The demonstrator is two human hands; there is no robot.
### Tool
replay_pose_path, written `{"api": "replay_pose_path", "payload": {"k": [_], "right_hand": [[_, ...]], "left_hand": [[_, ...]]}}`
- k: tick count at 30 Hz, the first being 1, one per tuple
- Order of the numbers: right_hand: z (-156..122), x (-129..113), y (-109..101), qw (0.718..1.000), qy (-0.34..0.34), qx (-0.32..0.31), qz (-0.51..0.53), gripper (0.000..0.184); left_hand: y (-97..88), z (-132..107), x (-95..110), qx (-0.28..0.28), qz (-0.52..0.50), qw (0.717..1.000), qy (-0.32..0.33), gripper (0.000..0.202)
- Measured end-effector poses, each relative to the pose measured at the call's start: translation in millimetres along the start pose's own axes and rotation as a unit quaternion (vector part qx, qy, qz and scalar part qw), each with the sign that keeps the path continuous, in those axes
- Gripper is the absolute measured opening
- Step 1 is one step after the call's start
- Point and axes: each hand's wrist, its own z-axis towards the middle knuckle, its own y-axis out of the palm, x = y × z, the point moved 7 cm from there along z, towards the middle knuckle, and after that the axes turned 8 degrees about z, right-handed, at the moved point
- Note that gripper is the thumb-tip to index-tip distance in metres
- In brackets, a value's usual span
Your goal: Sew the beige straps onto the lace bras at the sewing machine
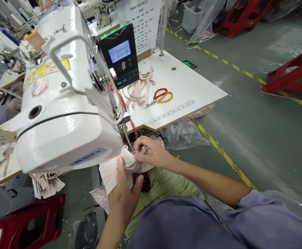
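A white industrial sewing machine (62, 103) fills the left of the head view, its needle area at the lower right of the head. A pale pink fabric piece (120, 166) lies under the needle. My left hand (123, 195) grips this fabric from below, fingers closed round it and thumb up on top. My right hand (152, 152) pinches the same fabric just right of the needle, fingers pressed together. Part of the fabric is hidden behind the machine head.
The black control panel (121, 55) is lit. Red and yellow scissors (161, 97) and beige strips (139, 91) lie on the white table (192, 86). Clear bags (184, 133) hang under it. A red stool (28, 218) stands at lower left. Yellow floor tape (223, 154) runs right.
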Motion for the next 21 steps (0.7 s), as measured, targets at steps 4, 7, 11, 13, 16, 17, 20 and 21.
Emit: {"api": "replay_pose_path", "payload": {"k": [4, 7, 11, 13, 16, 17, 20, 21], "right_hand": [[-5.0, -4.4, 1.6, 0.999, -0.01, 0.003, -0.035, 0.025], [-7.4, -6.3, 3.0, 0.998, -0.02, 0.009, -0.065, 0.03], [-9.8, -10.1, 6.6, 0.991, -0.048, 0.031, -0.121, 0.038], [-13.0, -12.1, 9.3, 0.988, -0.058, 0.042, -0.138, 0.041], [-24.2, -10.4, 11.9, 0.991, -0.032, 0.034, -0.129, 0.036], [-30.0, -8.1, 11.5, 0.994, -0.008, 0.025, -0.105, 0.031], [-50.8, -5.5, 1.1, 0.999, 0.045, 0.019, -0.011, 0.029], [-57.4, -7.3, -4.9, 0.999, 0.047, 0.025, 0.01, 0.032]], "left_hand": [[0.8, -1.5, 1.2, -0.017, -0.029, 0.999, -0.011, 0.078], [0.4, -2.8, -0.1, -0.022, -0.053, 0.998, -0.021, 0.082], [5.3, -3.6, -5.6, -0.042, -0.059, 0.996, -0.044, 0.085], [13.6, -7.5, -4.6, -0.067, -0.069, 0.994, -0.058, 0.085], [26.8, -23.3, 14.1, -0.066, -0.076, 0.994, -0.035, 0.089], [30.1, -31.2, 25.0, -0.052, -0.079, 0.996, -0.009, 0.09], [38.5, -58.2, 57.1, -0.038, -0.134, 0.988, 0.072, 0.092], [41.1, -65.4, 64.2, -0.059, -0.185, 0.977, 0.09, 0.092]]}}
